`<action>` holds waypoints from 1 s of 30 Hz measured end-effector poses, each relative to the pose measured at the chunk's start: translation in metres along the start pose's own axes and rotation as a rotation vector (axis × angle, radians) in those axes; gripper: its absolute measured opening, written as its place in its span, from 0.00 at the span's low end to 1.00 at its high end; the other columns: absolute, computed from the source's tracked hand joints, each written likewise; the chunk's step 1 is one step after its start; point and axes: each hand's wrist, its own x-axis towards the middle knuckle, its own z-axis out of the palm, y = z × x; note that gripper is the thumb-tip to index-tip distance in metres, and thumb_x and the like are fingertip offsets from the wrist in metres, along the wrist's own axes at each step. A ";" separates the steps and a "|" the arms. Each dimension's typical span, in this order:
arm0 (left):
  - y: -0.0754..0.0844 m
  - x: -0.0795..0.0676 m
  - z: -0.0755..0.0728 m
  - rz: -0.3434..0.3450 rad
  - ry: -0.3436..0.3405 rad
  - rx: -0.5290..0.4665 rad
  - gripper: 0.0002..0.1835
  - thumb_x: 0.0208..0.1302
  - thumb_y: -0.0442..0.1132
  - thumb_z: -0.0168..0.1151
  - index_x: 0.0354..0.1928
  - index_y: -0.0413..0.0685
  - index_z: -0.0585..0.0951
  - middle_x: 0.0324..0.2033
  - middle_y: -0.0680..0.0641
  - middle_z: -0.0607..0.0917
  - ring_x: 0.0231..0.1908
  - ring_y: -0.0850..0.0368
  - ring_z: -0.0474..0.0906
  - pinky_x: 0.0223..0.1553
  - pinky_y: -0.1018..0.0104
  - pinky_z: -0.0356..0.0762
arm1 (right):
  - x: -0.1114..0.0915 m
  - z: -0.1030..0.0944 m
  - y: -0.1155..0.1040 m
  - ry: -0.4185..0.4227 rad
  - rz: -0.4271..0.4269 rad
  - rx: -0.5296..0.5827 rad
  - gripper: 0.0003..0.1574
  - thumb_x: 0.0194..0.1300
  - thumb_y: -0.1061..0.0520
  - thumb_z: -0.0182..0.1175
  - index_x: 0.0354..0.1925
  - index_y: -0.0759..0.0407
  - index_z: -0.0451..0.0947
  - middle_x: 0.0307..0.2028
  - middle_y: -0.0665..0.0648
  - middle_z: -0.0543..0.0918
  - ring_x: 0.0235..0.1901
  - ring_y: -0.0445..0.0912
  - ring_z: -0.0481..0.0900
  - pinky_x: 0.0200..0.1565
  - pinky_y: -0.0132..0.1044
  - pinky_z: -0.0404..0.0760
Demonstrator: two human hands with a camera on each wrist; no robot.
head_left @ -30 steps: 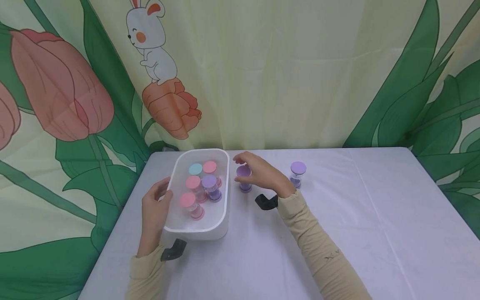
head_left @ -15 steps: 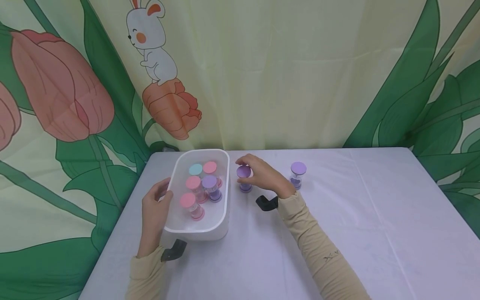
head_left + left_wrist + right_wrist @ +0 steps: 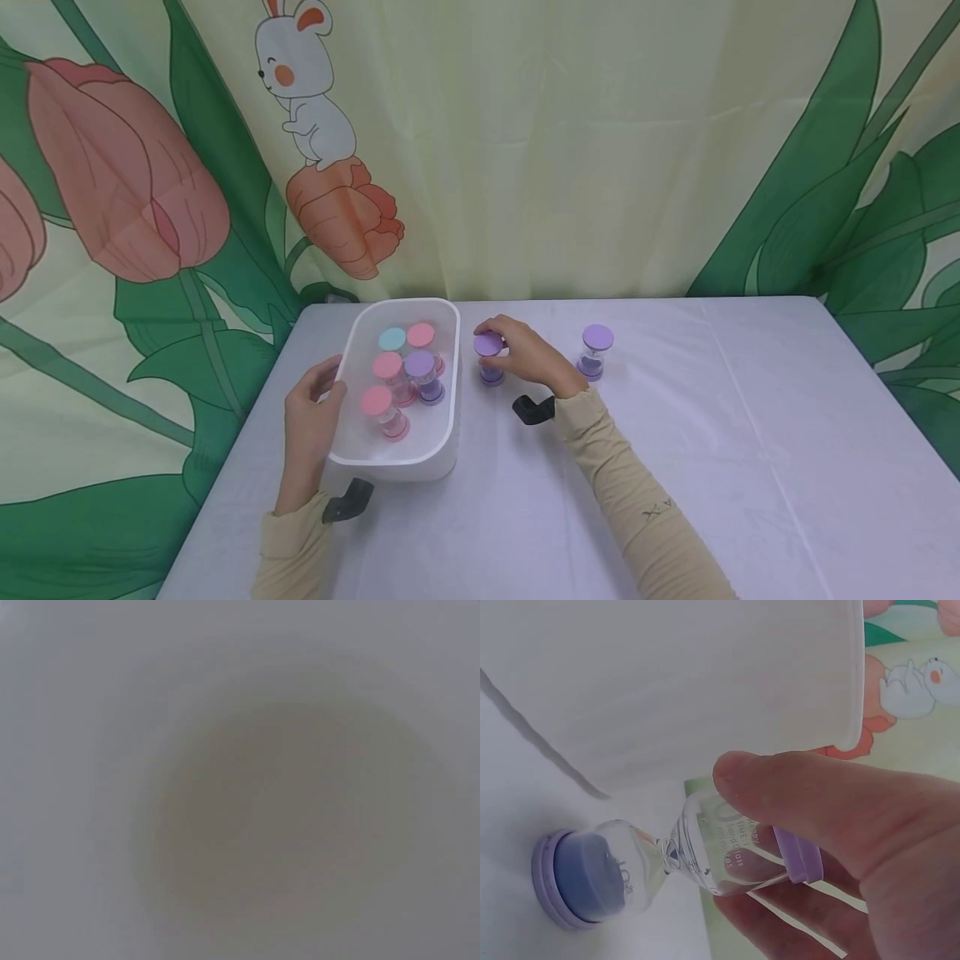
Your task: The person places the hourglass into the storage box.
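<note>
My right hand (image 3: 528,354) has its thumb and fingers around the upper part of a purple-capped hourglass (image 3: 491,372) just right of the white bin. In the right wrist view, the thumb lies over the clear upper bulb of this hourglass (image 3: 712,847), with fingers behind; blue sand fills its lower bulb, and its base stands on the table. My left hand (image 3: 311,421) rests against the outside of the left wall of the white bin (image 3: 390,472), fingertips at the rim. The left wrist view is a grey blur. Another purple-capped hourglass (image 3: 597,337) stands farther right.
Inside the bin stand several hourglasses: pink-capped ones such as the front hourglass (image 3: 377,400), a blue-capped hourglass (image 3: 392,339) and a purple-capped hourglass (image 3: 420,364). A white cloth covers the table (image 3: 675,450). Behind its far edge hangs a printed curtain (image 3: 570,167).
My right hand's thumb and fingers have closed in around the purple-capped hourglass beside the bin. The left hand and the bin have stayed in place.
</note>
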 end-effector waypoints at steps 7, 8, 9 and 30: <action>-0.001 0.000 0.000 0.006 -0.003 -0.003 0.22 0.71 0.41 0.50 0.66 0.53 0.75 0.60 0.43 0.80 0.57 0.44 0.79 0.54 0.44 0.80 | 0.001 0.000 -0.001 0.031 -0.024 -0.004 0.26 0.57 0.62 0.71 0.54 0.67 0.79 0.46 0.61 0.83 0.46 0.52 0.79 0.53 0.47 0.80; -0.001 -0.001 0.000 0.006 -0.003 -0.002 0.22 0.71 0.41 0.50 0.66 0.53 0.75 0.60 0.43 0.80 0.57 0.44 0.78 0.54 0.44 0.80 | 0.002 -0.001 -0.002 0.035 -0.024 0.002 0.26 0.56 0.62 0.71 0.54 0.67 0.80 0.45 0.61 0.83 0.46 0.52 0.80 0.53 0.47 0.80; -0.001 -0.001 0.000 0.005 -0.003 -0.002 0.22 0.71 0.41 0.50 0.66 0.53 0.75 0.60 0.43 0.80 0.57 0.44 0.78 0.54 0.44 0.80 | 0.002 -0.002 -0.004 0.040 -0.024 0.006 0.26 0.56 0.62 0.71 0.54 0.67 0.80 0.45 0.61 0.83 0.46 0.52 0.80 0.53 0.47 0.81; 0.002 0.001 0.000 -0.022 -0.008 0.002 0.23 0.71 0.42 0.50 0.66 0.54 0.75 0.61 0.43 0.79 0.57 0.44 0.79 0.54 0.45 0.80 | 0.004 -0.037 -0.055 0.143 -0.070 0.030 0.25 0.58 0.59 0.71 0.53 0.65 0.80 0.45 0.59 0.83 0.46 0.50 0.80 0.55 0.42 0.81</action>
